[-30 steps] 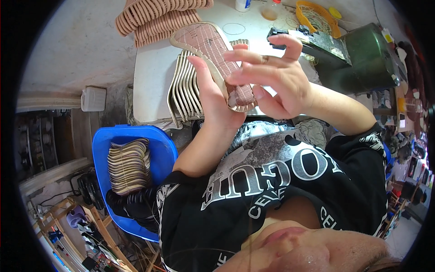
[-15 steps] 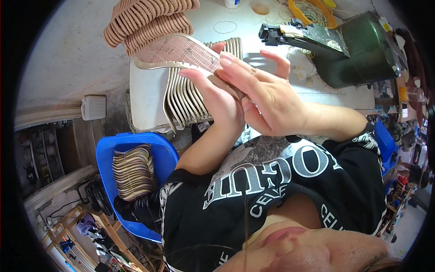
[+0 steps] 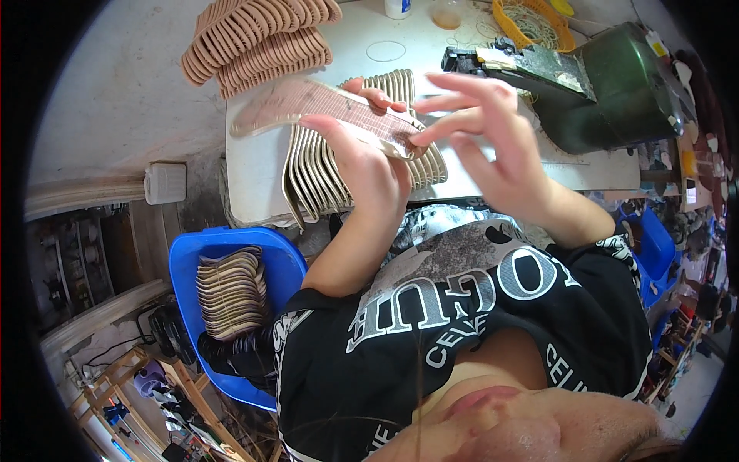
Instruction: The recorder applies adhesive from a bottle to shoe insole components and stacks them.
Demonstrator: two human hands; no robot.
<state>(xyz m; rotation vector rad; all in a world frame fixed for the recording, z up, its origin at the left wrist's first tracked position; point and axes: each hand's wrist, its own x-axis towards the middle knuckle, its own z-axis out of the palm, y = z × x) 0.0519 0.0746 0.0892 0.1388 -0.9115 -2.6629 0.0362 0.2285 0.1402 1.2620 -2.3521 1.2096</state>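
Note:
A shoe insole (image 3: 339, 108) is gripped in my left hand (image 3: 369, 165), thumb along its near edge and fingers curled round the far side. Its face is pinkish with fine lines, its rim pale, and the broad end on the left is blurred by motion. My right hand (image 3: 500, 146) has its fingers spread, one fingertip touching or nearly touching the insole's narrow right end. Below the insole, a row of pale-edged insoles (image 3: 312, 181) stands packed on the white table (image 3: 250, 177), partly covered by my left hand and the held piece.
Stacked tan insoles (image 3: 265, 35) sit at the table's far left. To the right is a dark green machine (image 3: 623, 92) with a projecting arm, near a yellow basket (image 3: 566, 38) of bands. A blue chair (image 3: 181, 269) at my left holds a tied bundle of insoles (image 3: 231, 292).
My right hand has drawn away to the right from my left hand and the insole, its fingers spreading. The insole's face is now more exposed at its narrow end, still in my left hand.

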